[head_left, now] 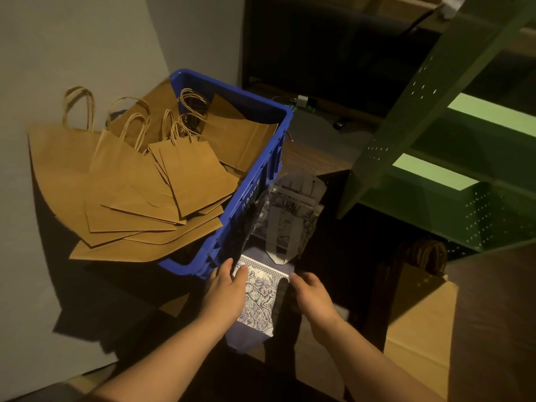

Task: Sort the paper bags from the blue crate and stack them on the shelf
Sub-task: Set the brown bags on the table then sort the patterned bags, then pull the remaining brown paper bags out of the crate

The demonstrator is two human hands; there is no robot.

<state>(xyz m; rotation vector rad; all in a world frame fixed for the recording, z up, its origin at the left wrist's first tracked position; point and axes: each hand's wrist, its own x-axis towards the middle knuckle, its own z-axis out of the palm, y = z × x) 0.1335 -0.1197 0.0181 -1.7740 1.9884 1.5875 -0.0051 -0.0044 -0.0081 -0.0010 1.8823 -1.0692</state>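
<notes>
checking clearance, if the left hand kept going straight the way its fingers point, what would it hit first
Probably the blue crate: the left hand, gripping the patterned bag, points up-frame at the crate's near corner. Depth is unclear, so it might pass alongside.

The dark wood-grain floor (316, 158) carries a blue plastic crate (255, 181). Beside the crate stands a green perforated metal shelf unit (441, 82). A brown cardboard box (417, 329) stands near the shelf unit.

Faint pale lettering on the blue crate (255, 158) side wall (too blurred to make out); nothing else legible anywhere.
</notes>
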